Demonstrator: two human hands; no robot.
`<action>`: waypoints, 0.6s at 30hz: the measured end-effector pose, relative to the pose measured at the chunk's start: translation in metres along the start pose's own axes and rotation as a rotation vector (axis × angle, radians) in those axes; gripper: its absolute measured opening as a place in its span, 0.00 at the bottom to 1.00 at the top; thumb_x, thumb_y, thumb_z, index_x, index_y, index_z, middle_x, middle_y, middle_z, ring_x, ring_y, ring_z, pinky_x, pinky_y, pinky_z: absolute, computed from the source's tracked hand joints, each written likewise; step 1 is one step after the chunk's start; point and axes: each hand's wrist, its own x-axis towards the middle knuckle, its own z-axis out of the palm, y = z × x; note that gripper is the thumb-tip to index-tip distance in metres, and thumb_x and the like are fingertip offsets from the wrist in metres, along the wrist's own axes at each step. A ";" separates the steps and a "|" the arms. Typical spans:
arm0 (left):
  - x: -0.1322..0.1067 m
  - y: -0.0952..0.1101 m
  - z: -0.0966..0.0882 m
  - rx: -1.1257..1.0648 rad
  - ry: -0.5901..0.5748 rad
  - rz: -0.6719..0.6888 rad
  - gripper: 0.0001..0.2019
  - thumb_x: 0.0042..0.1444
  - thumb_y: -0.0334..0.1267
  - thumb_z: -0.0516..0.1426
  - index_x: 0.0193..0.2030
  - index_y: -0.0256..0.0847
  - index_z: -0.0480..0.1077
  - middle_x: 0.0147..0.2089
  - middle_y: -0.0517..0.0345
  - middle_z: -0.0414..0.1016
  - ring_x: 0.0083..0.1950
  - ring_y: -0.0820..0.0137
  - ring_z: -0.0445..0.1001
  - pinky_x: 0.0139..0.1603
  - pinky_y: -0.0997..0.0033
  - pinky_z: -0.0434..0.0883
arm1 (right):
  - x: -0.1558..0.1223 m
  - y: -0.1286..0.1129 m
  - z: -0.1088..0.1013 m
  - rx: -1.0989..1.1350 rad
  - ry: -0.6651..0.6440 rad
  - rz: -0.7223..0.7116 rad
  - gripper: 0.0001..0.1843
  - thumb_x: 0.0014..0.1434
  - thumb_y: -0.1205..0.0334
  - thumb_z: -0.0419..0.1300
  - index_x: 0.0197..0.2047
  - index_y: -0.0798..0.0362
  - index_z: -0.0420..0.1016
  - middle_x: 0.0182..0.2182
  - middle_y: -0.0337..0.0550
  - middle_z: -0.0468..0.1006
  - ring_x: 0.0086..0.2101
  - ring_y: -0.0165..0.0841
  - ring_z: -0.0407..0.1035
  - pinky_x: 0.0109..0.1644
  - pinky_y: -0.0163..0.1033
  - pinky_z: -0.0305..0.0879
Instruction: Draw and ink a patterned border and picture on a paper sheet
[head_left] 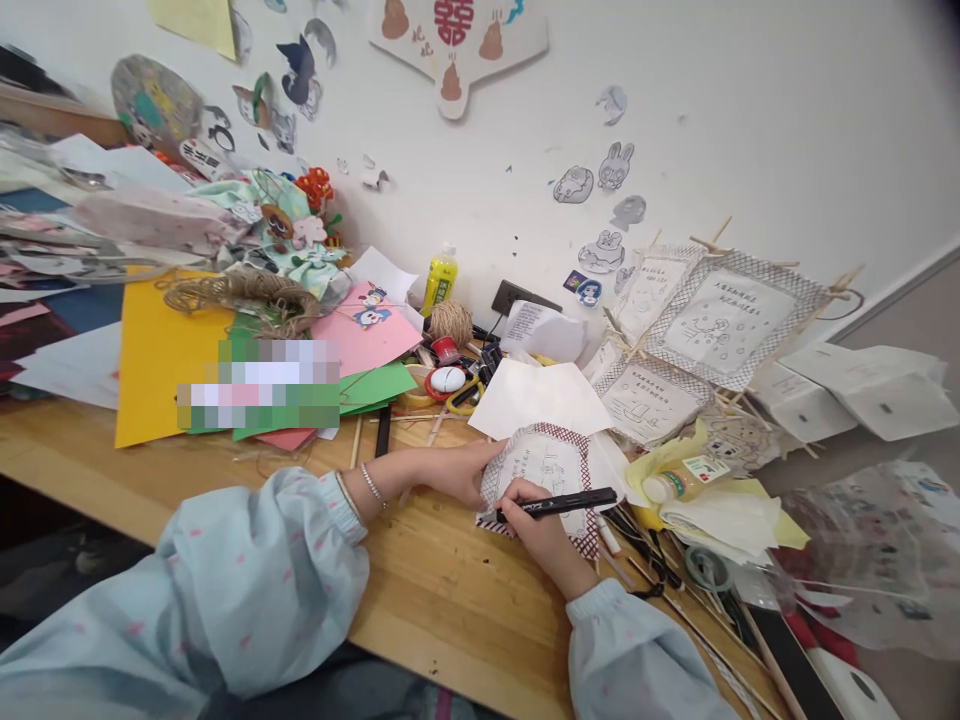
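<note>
**Pen meets patterned sheet on a crowded craft bench**

Head view: A person's right hand (538, 532) is clamped around a black pen (561, 503), its tip at the lower left corner of a printed sheet with a checked border (541, 462). The sheet lies flat on the wooden table (442, 600), just in front of the person. The left hand (450, 470), a bracelet at its wrist, lies on the sheet's left edge with fingers stretched out and gripping nothing, pinning the paper down.

The work appears to be at the marking stage, with the pen on the paper. Any further stroke would call for a steady press from the left hand, so the sheet does not slide, and a short, controlled wrist movement.

Room is tight. A white sheet (536, 395) overlaps the top edge, and a toppled glue bottle (677, 482) and a tape roll (706, 568) crowd the right side, with thin sticks (720, 655) near the right sleeve. Only 1 open patch of bare wood remains, between the 2 forearms and running to the table's near edge. Coloured card (154, 350) is stacked well apart at left, and a ball of twine (451, 322) sits farther back.
</note>
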 end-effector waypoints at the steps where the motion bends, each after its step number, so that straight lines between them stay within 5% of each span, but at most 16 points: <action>1: 0.000 0.001 0.000 0.023 -0.017 -0.007 0.44 0.34 0.33 0.65 0.63 0.38 0.57 0.57 0.47 0.68 0.56 0.51 0.65 0.55 0.62 0.64 | 0.000 0.000 0.000 0.001 -0.007 0.010 0.10 0.54 0.64 0.54 0.22 0.51 0.66 0.16 0.33 0.65 0.22 0.29 0.60 0.26 0.33 0.56; 18: -0.002 -0.001 -0.004 0.027 -0.108 -0.004 0.41 0.37 0.32 0.65 0.62 0.39 0.60 0.59 0.47 0.65 0.59 0.50 0.63 0.60 0.57 0.59 | -0.002 0.005 -0.001 0.031 -0.036 0.071 0.10 0.52 0.65 0.53 0.20 0.51 0.63 0.14 0.32 0.62 0.20 0.29 0.58 0.24 0.33 0.53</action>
